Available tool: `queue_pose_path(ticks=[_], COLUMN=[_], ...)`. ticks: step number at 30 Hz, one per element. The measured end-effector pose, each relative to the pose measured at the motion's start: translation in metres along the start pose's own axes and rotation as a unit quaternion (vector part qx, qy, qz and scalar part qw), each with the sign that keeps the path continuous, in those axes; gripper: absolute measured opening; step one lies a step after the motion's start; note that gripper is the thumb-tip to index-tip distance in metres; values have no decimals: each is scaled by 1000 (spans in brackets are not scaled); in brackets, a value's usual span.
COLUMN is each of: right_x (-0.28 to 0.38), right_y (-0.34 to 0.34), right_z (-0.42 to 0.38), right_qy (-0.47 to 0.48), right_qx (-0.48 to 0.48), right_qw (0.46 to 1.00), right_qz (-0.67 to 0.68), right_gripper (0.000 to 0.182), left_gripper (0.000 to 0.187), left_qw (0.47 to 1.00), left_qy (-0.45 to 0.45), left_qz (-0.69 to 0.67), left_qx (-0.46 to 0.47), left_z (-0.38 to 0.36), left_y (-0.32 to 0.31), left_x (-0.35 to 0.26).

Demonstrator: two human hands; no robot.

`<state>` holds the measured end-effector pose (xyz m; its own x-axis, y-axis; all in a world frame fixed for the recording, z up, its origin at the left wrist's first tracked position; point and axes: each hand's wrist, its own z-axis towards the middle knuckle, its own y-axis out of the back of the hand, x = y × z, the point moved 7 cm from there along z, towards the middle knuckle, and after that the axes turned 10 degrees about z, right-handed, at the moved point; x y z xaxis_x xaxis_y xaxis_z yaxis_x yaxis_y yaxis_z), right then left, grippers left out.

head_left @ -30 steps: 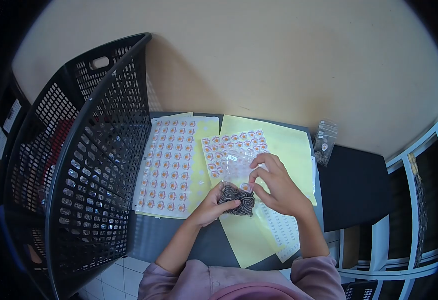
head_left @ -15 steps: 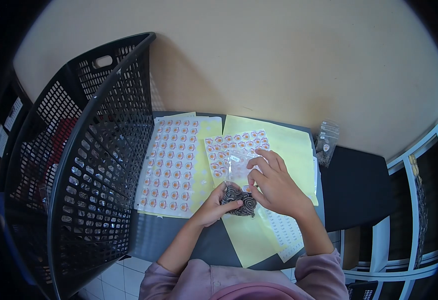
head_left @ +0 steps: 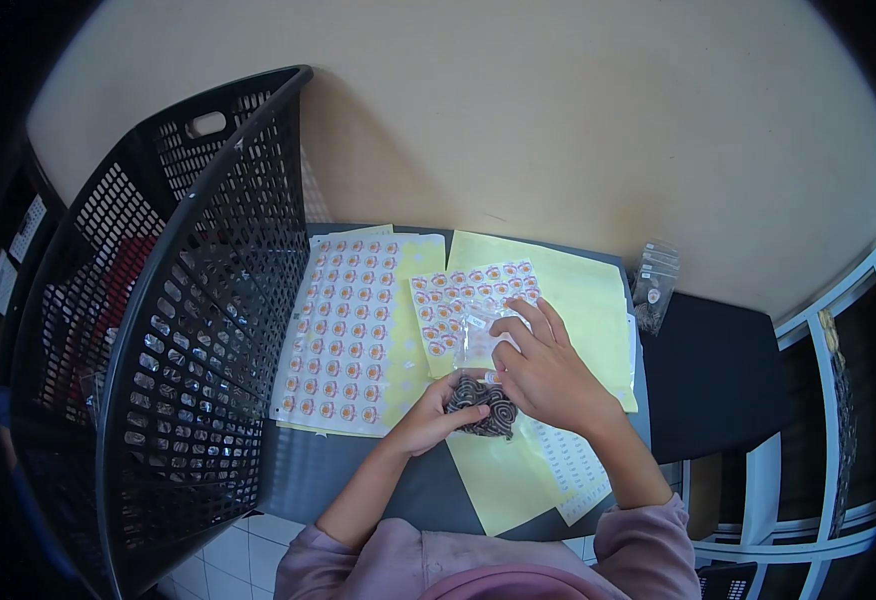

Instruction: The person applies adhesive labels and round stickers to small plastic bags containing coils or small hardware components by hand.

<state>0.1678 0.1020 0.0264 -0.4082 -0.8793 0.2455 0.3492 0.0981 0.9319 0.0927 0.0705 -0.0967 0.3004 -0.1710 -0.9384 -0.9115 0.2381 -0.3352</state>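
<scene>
My left hand (head_left: pixel 426 416) grips the lower part of a clear plastic bag (head_left: pixel 477 345), its thumb lying across the front. Dark coils with pale spiral lines (head_left: pixel 488 408) fill the bottom of this bag, and its upper part is flat and see-through. At the bag's middle, just above the coils, my right hand (head_left: pixel 548 372) pinches a small round sticker (head_left: pixel 492 377) between thumb and forefinger, close against the plastic. Its other fingers curl above the bag. Beneath the bag lies a smaller sheet of round orange-and-pink stickers (head_left: pixel 488 276).
A large sheet of similar stickers (head_left: pixel 343 330) lies left on the dark table (head_left: pixel 358 470), with yellow backing paper (head_left: pixel 578 270) to the right. A sheet of small printed labels (head_left: pixel 570 460) is near my right forearm. A tall black basket (head_left: pixel 208 300) stands left; filled bags (head_left: pixel 655 285) lie at the right.
My right fingertips have come slightly down and left with the sticker against the bag. The bag has shifted a little to the right in my left hand.
</scene>
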Motion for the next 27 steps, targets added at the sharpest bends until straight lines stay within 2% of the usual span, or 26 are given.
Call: queue_pose_path(ticks=[7, 12, 15, 17, 21, 23, 27], right_x=[-3, -7, -7, -13, -7, -9, -15], right_y=[-5, -5, -7, -12, -22, -26, -32], right_z=[-7, -16, -24, -33, -50, -53, -56], right_qy=[-23, -55, -67, -121, -84, -115, -133], right_qx=[-23, -44, -69, -115, -129, -119, -107], right_qw=[999, 997, 994, 979, 983, 985, 984], right_qz=[-8, 18, 42, 118, 102, 57, 53], right_gripper=[17, 22, 29, 35, 38, 34, 39], left_gripper=[45, 46, 46, 46, 46, 46, 50], left_qw=[999, 1000, 1000, 1000, 1000, 1000, 999], left_qy=[-3, -5, -9, -12, -13, -18, -39], left_qz=[48, 21, 10, 4, -13, -9, 31], left_qx=[-14, -5, -3, 1, 13, 19, 22], left_z=[-1, -2, 0, 0, 0, 0, -2], left_y=[3, 0, 1, 1, -2, -4, -3], left_x=[1, -1, -1, -2, -4, -4, -4])
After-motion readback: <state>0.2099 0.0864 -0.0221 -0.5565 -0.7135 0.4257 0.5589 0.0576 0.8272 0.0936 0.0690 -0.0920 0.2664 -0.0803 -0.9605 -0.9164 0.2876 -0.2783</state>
